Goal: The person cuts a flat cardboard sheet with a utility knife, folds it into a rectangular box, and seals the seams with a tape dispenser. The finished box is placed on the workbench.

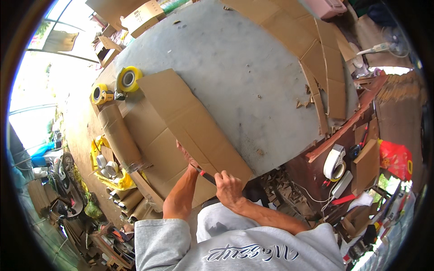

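Observation:
A long brown cardboard sheet (199,131), creased across, lies slanting over the near left part of the grey table (235,81). At its left edge my left hand (187,156) grips the cardboard, its fingers partly hidden by it. My right hand (229,187), near the sheet's lower end, is closed round a slim black and red cutter (207,176). The cutter's tip points toward my left wrist, and its blade cannot be made out. Another wide cardboard piece (149,128) lies beneath the sheet on the left.
Two yellow tape rolls (129,78) stand at the far left, beside a brown cardboard roll (120,135). A yellow bag (118,180) with white tape rolls is lower left. Cut cardboard (312,54) covers the table's right side. A white tape dispenser (333,162) sits at right.

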{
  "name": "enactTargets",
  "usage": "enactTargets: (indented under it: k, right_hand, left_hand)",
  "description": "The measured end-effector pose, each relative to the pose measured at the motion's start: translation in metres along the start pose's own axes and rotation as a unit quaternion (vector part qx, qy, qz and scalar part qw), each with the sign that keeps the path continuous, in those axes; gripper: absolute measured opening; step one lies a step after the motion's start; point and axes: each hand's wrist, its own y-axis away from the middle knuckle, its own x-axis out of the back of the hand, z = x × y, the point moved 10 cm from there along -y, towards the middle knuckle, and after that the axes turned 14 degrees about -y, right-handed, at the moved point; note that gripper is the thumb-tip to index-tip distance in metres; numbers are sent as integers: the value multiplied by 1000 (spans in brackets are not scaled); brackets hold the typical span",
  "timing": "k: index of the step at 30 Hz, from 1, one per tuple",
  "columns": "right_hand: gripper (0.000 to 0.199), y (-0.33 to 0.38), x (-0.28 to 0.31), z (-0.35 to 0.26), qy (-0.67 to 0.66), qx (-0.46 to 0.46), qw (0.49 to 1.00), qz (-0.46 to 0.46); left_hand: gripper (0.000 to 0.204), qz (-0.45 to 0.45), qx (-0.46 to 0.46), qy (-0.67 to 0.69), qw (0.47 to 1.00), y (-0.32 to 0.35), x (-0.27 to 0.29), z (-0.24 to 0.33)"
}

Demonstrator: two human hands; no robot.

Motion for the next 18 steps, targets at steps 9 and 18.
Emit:
enactTargets:
  k: [9,18]
  right_hand:
    - [10,-7,-40,13,-26,-10,1000,-10]
    - [25,-53,146,82,-123,-43,989,66]
  left_hand:
    - [67,-27,-9,13,1000,3,6,8]
    - [70,35,23,18,999,-21,66,24]
